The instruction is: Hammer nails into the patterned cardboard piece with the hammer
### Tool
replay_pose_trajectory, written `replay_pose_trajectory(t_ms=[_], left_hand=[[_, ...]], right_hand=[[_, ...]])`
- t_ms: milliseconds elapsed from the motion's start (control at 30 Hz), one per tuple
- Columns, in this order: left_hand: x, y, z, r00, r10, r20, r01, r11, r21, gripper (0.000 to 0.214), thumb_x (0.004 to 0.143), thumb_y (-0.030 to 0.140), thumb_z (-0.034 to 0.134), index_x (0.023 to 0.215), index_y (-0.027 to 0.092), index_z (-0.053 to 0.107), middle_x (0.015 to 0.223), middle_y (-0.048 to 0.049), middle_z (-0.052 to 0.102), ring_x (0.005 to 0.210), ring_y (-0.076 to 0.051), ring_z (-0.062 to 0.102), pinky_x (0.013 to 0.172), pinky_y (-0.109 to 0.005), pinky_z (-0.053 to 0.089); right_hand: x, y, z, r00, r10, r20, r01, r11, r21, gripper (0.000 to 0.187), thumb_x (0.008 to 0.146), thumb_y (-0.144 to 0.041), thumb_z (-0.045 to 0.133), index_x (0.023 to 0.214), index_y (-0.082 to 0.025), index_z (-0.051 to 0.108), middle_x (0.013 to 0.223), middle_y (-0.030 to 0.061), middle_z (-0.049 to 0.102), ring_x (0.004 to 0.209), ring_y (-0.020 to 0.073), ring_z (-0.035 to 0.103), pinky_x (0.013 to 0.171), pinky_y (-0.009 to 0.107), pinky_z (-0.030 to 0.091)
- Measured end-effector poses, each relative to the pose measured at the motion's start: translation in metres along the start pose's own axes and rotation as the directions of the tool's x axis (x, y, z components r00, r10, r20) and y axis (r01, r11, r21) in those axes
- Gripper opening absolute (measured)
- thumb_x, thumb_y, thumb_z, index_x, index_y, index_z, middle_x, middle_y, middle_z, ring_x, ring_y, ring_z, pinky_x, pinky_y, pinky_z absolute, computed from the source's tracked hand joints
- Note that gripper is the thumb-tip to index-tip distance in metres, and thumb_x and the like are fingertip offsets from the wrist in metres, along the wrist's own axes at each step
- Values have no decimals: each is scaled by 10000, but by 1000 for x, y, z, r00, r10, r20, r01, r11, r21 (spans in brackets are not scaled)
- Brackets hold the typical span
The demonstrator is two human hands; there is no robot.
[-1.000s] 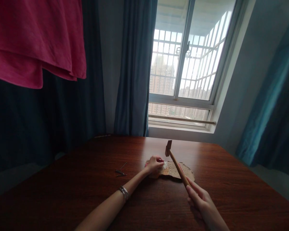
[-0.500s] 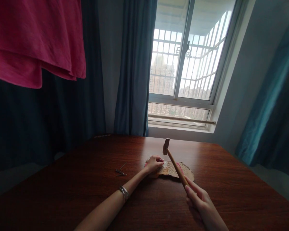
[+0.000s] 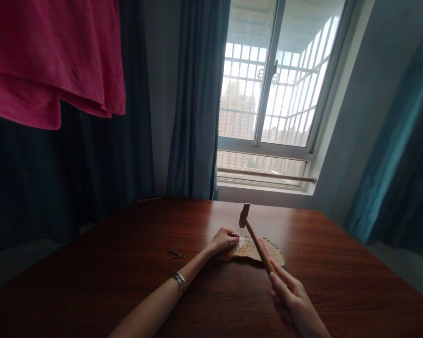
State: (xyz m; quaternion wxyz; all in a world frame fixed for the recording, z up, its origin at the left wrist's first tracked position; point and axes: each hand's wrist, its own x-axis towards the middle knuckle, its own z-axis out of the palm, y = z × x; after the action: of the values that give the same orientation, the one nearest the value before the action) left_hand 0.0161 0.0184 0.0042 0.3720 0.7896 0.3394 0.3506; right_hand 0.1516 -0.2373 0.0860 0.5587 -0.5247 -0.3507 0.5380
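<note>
My right hand (image 3: 292, 291) is wrapped round the wooden handle of a hammer (image 3: 256, 241), whose head is raised above the far side of the work. Below it lies a flat tan piece with ragged edges (image 3: 255, 249), dotted with many small holes and marked with white, orange and pink patches. My left hand (image 3: 226, 238) rests on the left end of that piece, fingers bent and pinched together. Whatever sits between those fingertips is too small to make out. A few thin dark metal tools (image 3: 176, 254) lie on the table left of my left hand.
The brown wooden table (image 3: 109, 286) stretches to the wall under a barred window (image 3: 264, 112). Blue curtains (image 3: 197, 103) hang on both sides. A pink cloth (image 3: 56, 61) hangs at the upper left.
Very little differs. The hammer and my right hand have shifted slightly, and my left hand stays at the left end of the tan piece.
</note>
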Motion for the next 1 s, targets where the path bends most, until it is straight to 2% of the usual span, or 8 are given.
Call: replay_pose_trajectory(t_ms=[167,433,733,867,1000], left_hand=[[0,2,0,999,-47,7,47,999,12,213,642,326,631,672,127,699,727,-29,653,695,-146,570,599,-208,398],[-1,4,0,998,-56,3,56,998,3,214,643,323,628,704,132,705,768,-32,661,736,-154,579,641,-213,412],[-2,6,2,999,-34,-16,34,999,-2,193,650,292,609,701,133,704,753,-28,654,728,-151,580,643,-213,410],[-1,4,3,998,-54,-15,55,997,50,174,649,293,611,665,139,691,739,-12,648,715,-142,567,623,-203,395],[0,3,3,999,-49,-15,50,997,58,176,648,301,609,634,140,680,714,-6,639,696,-136,562,597,-198,380]], right_hand=[[1,8,1,1000,29,-4,-29,1000,-2,887,594,-589,661,1315,-151,386,453,-105,342,308,1,192,286,110,84],[1,11,0,1000,10,9,-10,1000,-8,857,642,-571,629,1336,-153,347,459,-104,351,309,-1,181,282,111,102],[-1,-5,3,999,-32,36,32,999,4,846,671,-555,623,1357,-174,307,472,-101,371,302,5,211,277,114,135],[1,10,2,1000,-20,-1,20,1000,-2,860,630,-579,646,1325,-155,369,457,-99,369,306,6,218,284,115,118],[2,21,0,1000,-7,0,7,1000,-1,866,618,-582,656,1311,-139,386,452,-100,352,342,19,275,304,108,168]])
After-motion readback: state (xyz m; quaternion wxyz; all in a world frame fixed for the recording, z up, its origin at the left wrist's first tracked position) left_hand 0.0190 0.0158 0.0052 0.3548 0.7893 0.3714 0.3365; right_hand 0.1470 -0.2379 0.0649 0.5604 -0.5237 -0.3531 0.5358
